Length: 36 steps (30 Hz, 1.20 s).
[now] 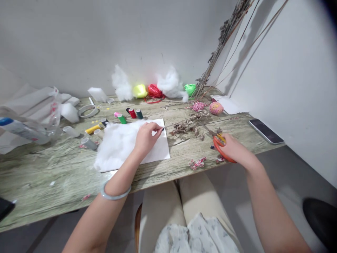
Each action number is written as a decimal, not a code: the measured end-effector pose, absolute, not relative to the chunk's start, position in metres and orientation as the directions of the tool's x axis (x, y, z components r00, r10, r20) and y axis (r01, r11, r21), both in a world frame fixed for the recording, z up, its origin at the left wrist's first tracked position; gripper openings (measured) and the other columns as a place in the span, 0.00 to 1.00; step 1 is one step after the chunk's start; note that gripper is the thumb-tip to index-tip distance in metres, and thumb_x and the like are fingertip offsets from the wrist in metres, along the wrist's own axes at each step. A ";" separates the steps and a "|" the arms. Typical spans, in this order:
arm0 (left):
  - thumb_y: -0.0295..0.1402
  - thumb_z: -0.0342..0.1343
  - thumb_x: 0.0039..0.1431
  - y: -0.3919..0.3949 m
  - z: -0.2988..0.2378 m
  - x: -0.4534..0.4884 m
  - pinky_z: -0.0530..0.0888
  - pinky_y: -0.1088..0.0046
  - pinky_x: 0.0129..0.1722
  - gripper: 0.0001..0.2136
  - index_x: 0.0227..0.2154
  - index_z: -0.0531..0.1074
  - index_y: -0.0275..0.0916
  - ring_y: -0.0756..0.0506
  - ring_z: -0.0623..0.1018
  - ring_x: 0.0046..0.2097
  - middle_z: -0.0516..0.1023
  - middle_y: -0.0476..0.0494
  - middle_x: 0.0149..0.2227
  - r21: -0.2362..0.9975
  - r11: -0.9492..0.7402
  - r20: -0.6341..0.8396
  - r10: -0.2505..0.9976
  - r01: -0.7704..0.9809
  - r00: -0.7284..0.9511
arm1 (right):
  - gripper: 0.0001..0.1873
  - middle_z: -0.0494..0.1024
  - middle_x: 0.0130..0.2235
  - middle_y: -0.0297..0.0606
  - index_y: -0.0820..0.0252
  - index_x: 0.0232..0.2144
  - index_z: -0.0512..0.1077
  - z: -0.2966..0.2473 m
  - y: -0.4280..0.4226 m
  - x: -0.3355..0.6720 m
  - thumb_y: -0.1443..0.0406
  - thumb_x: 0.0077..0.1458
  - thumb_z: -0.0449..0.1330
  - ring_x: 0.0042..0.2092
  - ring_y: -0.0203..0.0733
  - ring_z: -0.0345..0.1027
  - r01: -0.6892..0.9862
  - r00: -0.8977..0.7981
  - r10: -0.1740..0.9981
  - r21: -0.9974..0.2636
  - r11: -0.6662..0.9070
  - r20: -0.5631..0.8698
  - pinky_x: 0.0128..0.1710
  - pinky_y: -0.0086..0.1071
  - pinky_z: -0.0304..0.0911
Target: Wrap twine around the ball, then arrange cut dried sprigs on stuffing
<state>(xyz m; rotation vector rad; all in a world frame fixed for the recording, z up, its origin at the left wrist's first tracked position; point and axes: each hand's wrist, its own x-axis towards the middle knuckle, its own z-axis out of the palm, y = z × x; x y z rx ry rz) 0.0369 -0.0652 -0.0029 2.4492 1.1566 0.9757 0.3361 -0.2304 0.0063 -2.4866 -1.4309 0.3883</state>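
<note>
On the surface ahead of me a dry sprig (188, 125) lies across the wood between my two hands. My left hand (146, 138) rests on the paper (158, 151), its grip pinched on the thin bare end of the stem, thumb against forefinger. My right hand (234, 149) is clenched round the orange scissors (218, 146) at the sprig's other end. I cannot tell whether the blades are apart, since my fingers and the twigs cover them.

I judge the sprig very light and brittle, with a stiff stem and crumbly buds that shed when rubbed. The pink crumbs (197, 163) near the front edge suggest as much. The bare stem is the place to hold it, and lightly; the clustered middle would crush or snap under a firm pinch.

White fluff (117, 142) covers the left half of the paper, just beside my left hand, and it looks soft enough to snag on the side twigs. Thread spools (131, 113) lie behind the paper. A pink ball (216, 108) sits beyond the sprig, and a phone (265, 131) lies to the right, apart from the scissors. Long dry branches (223, 35) lean in the corner, with more fluff and ribbon balls at the wall. A tape roll (88, 111) and a bottle (21, 130) lie well off to the left. Between my hands, only the sprig's own side twigs are in the way.
</note>
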 end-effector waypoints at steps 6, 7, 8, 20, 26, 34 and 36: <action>0.31 0.55 0.60 -0.067 0.000 0.036 0.64 0.66 0.39 0.06 0.27 0.70 0.41 0.44 0.73 0.38 0.79 0.47 0.32 0.449 -0.687 0.502 0.723 0.571 0.475 | 0.27 0.73 0.51 0.51 0.58 0.45 0.64 0.021 -0.212 0.319 0.44 0.54 0.53 0.46 0.54 0.72 0.839 0.466 0.878 -0.260 -0.477 -0.108 0.36 0.35 0.60; 0.31 0.55 0.61 -0.067 0.001 0.036 0.64 0.66 0.39 0.06 0.27 0.69 0.41 0.44 0.73 0.38 0.79 0.47 0.32 0.438 -0.691 0.503 0.719 0.576 0.480 | 0.27 0.73 0.52 0.52 0.59 0.45 0.64 0.024 -0.210 0.318 0.44 0.54 0.53 0.47 0.55 0.71 0.848 0.464 0.881 -0.241 -0.471 -0.088 0.37 0.35 0.60; 0.31 0.55 0.61 -0.068 0.002 0.036 0.63 0.66 0.39 0.07 0.27 0.69 0.41 0.44 0.73 0.38 0.78 0.47 0.31 0.425 -0.696 0.506 0.713 0.580 0.485 | 0.27 0.73 0.51 0.52 0.59 0.45 0.64 0.026 -0.208 0.317 0.44 0.54 0.52 0.47 0.55 0.71 0.856 0.462 0.884 -0.225 -0.466 -0.075 0.37 0.35 0.60; 0.31 0.55 0.62 -0.071 0.001 0.035 0.61 0.67 0.38 0.08 0.27 0.69 0.40 0.45 0.72 0.36 0.76 0.49 0.30 0.353 -0.741 0.643 0.635 0.570 0.427 | 0.26 0.72 0.49 0.52 0.60 0.46 0.63 0.027 -0.205 0.302 0.46 0.56 0.52 0.44 0.57 0.73 0.874 0.477 0.878 -0.086 -0.478 -0.033 0.36 0.38 0.58; 0.30 0.56 0.62 -0.069 0.000 0.035 0.61 0.67 0.37 0.07 0.28 0.69 0.40 0.45 0.72 0.35 0.76 0.49 0.30 0.372 -0.754 0.657 0.626 0.541 0.420 | 0.29 0.72 0.51 0.54 0.60 0.47 0.64 0.020 -0.210 0.313 0.44 0.55 0.52 0.46 0.58 0.72 0.865 0.484 0.874 -0.128 -0.485 -0.046 0.38 0.38 0.60; 0.31 0.56 0.62 -0.068 -0.001 0.036 0.60 0.67 0.37 0.07 0.28 0.70 0.40 0.44 0.72 0.37 0.77 0.49 0.30 0.320 -0.745 0.622 0.631 0.586 0.463 | 0.30 0.76 0.46 0.51 0.59 0.48 0.65 0.030 -0.219 0.342 0.44 0.54 0.53 0.40 0.51 0.72 0.816 0.463 0.875 -0.317 -0.483 -0.141 0.35 0.35 0.61; 0.30 0.56 0.62 -0.068 -0.001 0.036 0.60 0.67 0.38 0.07 0.28 0.69 0.41 0.44 0.72 0.38 0.78 0.49 0.31 0.302 -0.755 0.616 0.620 0.582 0.485 | 0.29 0.75 0.48 0.53 0.60 0.47 0.66 0.033 -0.218 0.342 0.44 0.55 0.53 0.43 0.53 0.72 0.836 0.457 0.881 -0.281 -0.472 -0.122 0.37 0.36 0.61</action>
